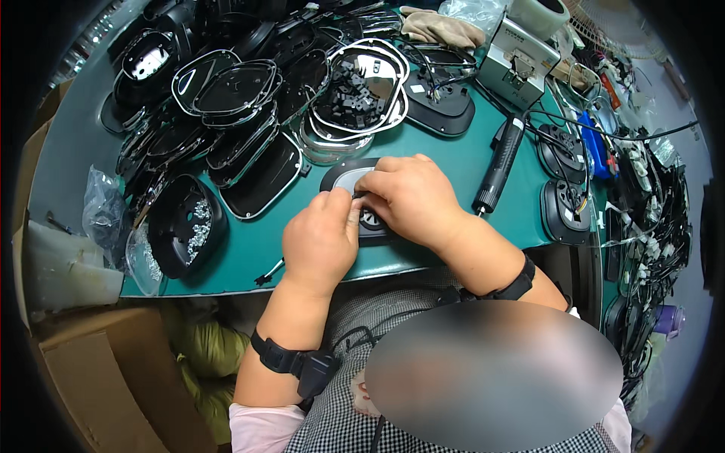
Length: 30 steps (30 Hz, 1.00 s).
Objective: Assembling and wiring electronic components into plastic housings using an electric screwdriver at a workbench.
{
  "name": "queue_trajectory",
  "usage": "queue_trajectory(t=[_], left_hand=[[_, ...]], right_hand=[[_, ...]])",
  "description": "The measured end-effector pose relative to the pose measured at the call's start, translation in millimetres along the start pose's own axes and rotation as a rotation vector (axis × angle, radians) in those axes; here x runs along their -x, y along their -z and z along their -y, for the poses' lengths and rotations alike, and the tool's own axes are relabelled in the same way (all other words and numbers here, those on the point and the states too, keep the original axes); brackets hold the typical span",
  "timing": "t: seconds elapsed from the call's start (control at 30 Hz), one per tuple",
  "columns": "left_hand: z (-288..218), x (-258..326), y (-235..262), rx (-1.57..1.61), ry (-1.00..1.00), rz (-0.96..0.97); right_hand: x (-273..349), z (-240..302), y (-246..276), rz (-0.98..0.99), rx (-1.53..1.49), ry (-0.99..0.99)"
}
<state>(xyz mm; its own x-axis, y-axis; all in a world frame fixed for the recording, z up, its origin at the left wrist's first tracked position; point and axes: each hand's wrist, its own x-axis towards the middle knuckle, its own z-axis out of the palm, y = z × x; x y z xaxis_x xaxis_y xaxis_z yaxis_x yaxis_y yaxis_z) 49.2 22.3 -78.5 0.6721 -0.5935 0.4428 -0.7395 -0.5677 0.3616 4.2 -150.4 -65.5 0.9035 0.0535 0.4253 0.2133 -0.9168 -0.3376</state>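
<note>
At the front of the green table lies a rounded black part with a grey inner plate, mostly covered by my hands. My left hand is closed over its left side, fingertips pinched together. From the other side my right hand is closed too, its thumb and fingers meeting the left fingertips above the part. What sits between the fingertips is small and dark; I cannot make out its kind. A short cable end sticks out at the table edge beside my left wrist.
Black frames pile up at the left, near a black shell with small screws. Small black clips fill a white-rimmed frame. A power screwdriver lies right, below a grey power box. Wired black units line the right edge.
</note>
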Motion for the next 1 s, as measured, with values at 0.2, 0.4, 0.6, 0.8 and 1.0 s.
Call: queue_trajectory(t=[0.2,0.4,0.6,0.8,1.0], left_hand=[[1,-3,-1,0.002,0.035,0.036],[-1,-4,4,0.076,0.090,0.084],[0,-5,4,0.065,0.053,0.056],[1,-4,3,0.076,0.048,0.046],[1,-3,5,0.124,0.096,0.065]], right_hand=[[-32,-34,29,-0.041,-0.225,-0.165],[-81,-73,28,-0.133,0.093,-0.184],[-123,-105,16,-0.104,0.341,-0.142],[-140,-107,15,0.033,0.558,0.023],[-127,-78,38,-0.009,0.400,0.006]])
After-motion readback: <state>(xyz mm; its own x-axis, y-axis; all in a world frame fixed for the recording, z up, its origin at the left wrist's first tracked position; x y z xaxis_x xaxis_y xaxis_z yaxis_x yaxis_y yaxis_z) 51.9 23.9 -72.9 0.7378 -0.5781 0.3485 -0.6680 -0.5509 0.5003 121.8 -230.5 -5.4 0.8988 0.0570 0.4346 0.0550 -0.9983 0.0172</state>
